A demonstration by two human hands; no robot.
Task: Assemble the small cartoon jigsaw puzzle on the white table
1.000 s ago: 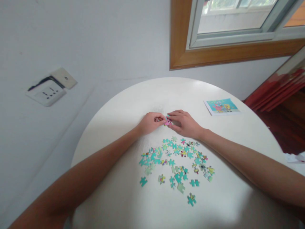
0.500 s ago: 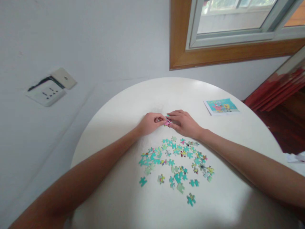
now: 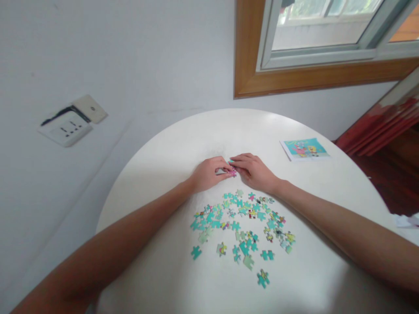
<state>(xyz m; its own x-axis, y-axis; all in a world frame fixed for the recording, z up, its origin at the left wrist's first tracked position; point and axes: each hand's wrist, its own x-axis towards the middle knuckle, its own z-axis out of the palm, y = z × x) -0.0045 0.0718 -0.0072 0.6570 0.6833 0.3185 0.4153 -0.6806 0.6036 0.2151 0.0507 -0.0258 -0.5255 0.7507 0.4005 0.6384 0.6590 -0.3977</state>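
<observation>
Left hand (image 3: pixel 209 173) pinches pink jigsaw piece (image 3: pixel 234 173); right hand (image 3: pixel 254 171) curled alongside, grip unclear — piece likely light, stiff, best held by edges.

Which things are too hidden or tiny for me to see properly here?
All in the head view:
Pink puzzle bit: partly covered by the left hand and right hand.
Picture card: lettering too small and blurred.
White thing at far right: cut off by the picture's edge.
Scattered pieces: tiny printed details blurred.

Matt puzzle pieces (image 3: pixel 244 248), smooth tabletop (image 3: pixel 196 135)
</observation>
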